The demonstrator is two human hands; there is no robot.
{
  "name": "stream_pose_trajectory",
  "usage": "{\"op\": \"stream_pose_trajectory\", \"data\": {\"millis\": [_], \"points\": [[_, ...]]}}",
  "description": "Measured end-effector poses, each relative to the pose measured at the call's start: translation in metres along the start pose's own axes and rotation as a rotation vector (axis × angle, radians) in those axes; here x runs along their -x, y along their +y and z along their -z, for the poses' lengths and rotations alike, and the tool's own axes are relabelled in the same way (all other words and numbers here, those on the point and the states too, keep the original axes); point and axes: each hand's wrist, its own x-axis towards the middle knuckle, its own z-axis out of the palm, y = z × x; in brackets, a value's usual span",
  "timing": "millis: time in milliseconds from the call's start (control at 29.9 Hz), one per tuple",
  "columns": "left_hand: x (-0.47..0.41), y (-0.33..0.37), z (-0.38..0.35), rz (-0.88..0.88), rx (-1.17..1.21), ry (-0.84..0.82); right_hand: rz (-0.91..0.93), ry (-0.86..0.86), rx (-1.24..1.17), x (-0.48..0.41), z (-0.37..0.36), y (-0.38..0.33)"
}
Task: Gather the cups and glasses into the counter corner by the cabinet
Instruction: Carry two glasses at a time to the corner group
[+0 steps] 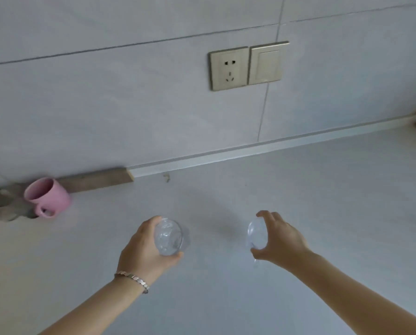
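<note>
Clear drinking glass (168, 238) gripped by left hand (144, 250); second clear glass (257, 235) pinched by right hand (279, 240). Slip risked above tabletop (323, 201): smooth walls, thin fingertip hold.

The single head view looks steeply down, close over the counter (298, 213), toward the slightly blurred wall (105, 105).

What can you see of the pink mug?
The pink mug is a plain, matte pink, ceramic-looking cup with one loop handle that faces the camera, low on its near side. It stands on the grey counter at the far left, near the wall and just in front of a brown strip along the wall's base. It looks tilted only from lens distortion. Its open mouth shows a pink inside; any contents cannot be made out. Neither hand touches it.
</note>
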Motion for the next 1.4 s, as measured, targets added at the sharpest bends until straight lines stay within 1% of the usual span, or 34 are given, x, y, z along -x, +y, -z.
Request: {"op": "stream_pose_trajectory", "data": {"millis": [167,334,468,635,768,902,1102,1169,1236,1303,1403], "points": [[-0.009,-0.132,0.092,0.082,-0.051,0.055,0.112,-0.04,-0.041,-0.013,-0.058,-0.155],[-0.016,-0.242,0.158,0.188,-0.084,0.076,0.176,-0.089,-0.033,-0.033,-0.105,-0.28],[-0.024,-0.3,0.187,0.255,-0.058,0.078,0.18,-0.058,-0.043,-0.065,-0.129,-0.352],[-0.031,-0.337,0.203,0.309,-0.031,0.052,0.161,0.008,-0.049,-0.121,-0.142,-0.417],[-0.031,-0.347,0.203,0.309,-0.032,0.011,0.128,0.025,-0.063,-0.154,-0.149,-0.448],[-0.034,-0.353,0.202,0.313,-0.027,0.009,0.107,0.036,-0.041,-0.174,-0.167,-0.467],[-0.036,-0.356,0.197,0.296,-0.081,-0.032,0.051,0.145,-0.129,-0.18,-0.176,-0.467],[-0.036,-0.358,0.196,0.282,-0.08,-0.027,0.049,0.154,-0.092,-0.168,-0.181,-0.463],[-0.038,-0.363,0.201,0.28,-0.062,-0.024,0.094,0.164,0.015,-0.153,-0.184,-0.457],[-0.046,-0.374,0.211,0.309,-0.028,-0.007,0.185,0.159,0.106,-0.135,-0.184,-0.449],[-0.07,-0.398,0.238,0.343,-0.052,0.063,0.293,0.081,0.223,-0.112,-0.184,-0.44]]}}
